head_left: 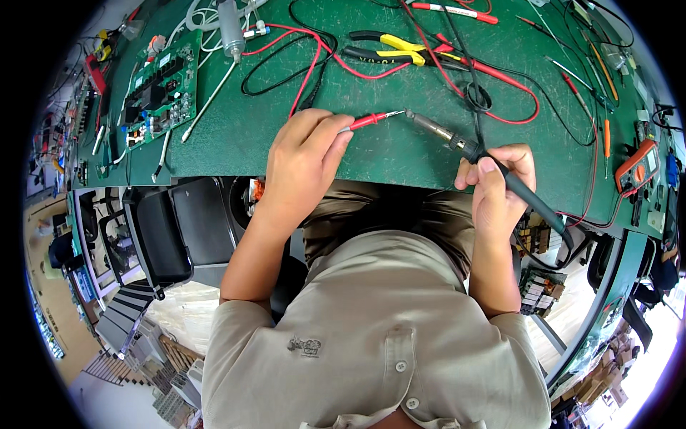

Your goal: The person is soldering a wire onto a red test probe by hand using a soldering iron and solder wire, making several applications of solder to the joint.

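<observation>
My left hand (304,161) is closed round a red test probe (369,121), its bare metal tip pointing right. In my right hand (500,187) is a soldering iron (457,142) with a black handle, held like a pen and slanting up to the left. The iron's tip and the probe's tip almost meet above the green bench; whether they touch I cannot tell. A thick black cord loops from the handle's rear end, below my right hand. Red and black test leads (319,68) lie beyond my left hand.
A green circuit board (164,93) sits at the left, beside a clear syringe-like cylinder (230,32) with tubing. Yellow-and-black pliers (389,48) lie at the back. A red-cased multimeter (638,168) is at the far right, near an orange screwdriver (607,139). The bench's near edge runs under my wrists.
</observation>
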Motion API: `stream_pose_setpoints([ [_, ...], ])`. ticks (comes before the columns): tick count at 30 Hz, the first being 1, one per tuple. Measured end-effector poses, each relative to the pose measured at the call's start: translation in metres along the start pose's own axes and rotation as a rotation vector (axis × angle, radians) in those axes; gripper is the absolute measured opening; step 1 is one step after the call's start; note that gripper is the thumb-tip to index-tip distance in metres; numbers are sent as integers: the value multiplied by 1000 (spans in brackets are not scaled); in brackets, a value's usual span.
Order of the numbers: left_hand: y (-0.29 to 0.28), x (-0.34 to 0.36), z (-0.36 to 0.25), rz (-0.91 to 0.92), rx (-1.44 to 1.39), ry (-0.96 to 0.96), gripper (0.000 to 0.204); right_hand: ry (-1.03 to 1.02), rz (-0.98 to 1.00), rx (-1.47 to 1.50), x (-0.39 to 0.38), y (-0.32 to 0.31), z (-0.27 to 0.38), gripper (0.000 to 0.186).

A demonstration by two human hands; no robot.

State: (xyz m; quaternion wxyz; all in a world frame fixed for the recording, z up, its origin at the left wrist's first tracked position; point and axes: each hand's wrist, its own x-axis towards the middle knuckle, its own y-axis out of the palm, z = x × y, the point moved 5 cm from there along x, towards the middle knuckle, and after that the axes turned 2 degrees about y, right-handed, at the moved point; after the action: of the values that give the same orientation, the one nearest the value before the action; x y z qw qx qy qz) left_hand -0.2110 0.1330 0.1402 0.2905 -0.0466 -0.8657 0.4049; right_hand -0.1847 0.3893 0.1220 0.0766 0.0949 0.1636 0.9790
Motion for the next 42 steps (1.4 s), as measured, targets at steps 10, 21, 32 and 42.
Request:
stream_pose_setpoints([
  [10,6,1,2,7,45,-16,20,-51,30,-164,-10,2,-4,21],
  [21,8,1,5,-8,47,-19,23,37,3,-144,-1,11,-4,21],
  [32,6,4,6,50,26,-57,23,46,56,-257,-5,11,-4,25],
  [42,8,5,7,14,25,-66,24,30,88,-244,-3,11,-4,27],
])
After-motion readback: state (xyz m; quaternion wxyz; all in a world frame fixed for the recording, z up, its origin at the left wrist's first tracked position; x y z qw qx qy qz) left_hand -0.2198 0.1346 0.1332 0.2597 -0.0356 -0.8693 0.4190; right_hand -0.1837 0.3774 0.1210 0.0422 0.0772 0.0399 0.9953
